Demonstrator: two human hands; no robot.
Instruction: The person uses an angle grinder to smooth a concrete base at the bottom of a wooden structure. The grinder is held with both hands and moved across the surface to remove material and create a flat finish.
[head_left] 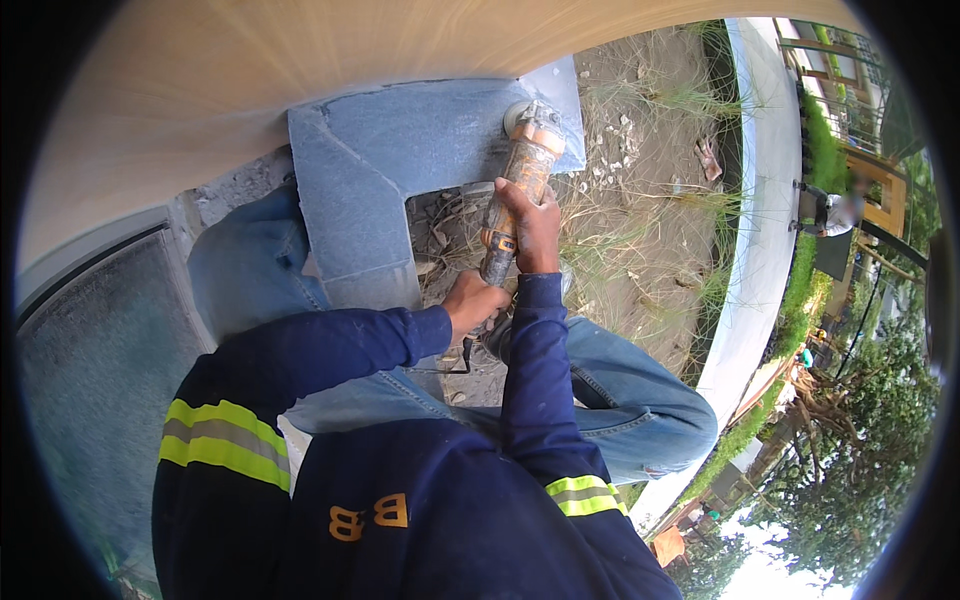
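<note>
A dusty orange-and-grey angle grinder point(520, 175) slants across the middle. Its head and pale round disc point(516, 116) rest at the right end of a blue-grey stone slab point(430, 125); whether the disc spins cannot be told. My right hand point(537, 228) is closed round the grinder's body, thumb along the top. Lower down, my left hand point(472, 304) grips the rear end of the same tool. The slab's surface turns a corner and runs down the left as another stone piece point(355, 230), with joint lines between the pieces. White dust lies on the stone.
A tan curved wall point(330, 50) borders the slab's far side. To the right lies sandy ground point(640, 230) with grass tufts and rubble, then a pale concrete kerb point(755, 200). A person point(835, 213) stands far off at right. A glass panel point(110, 350) is at left.
</note>
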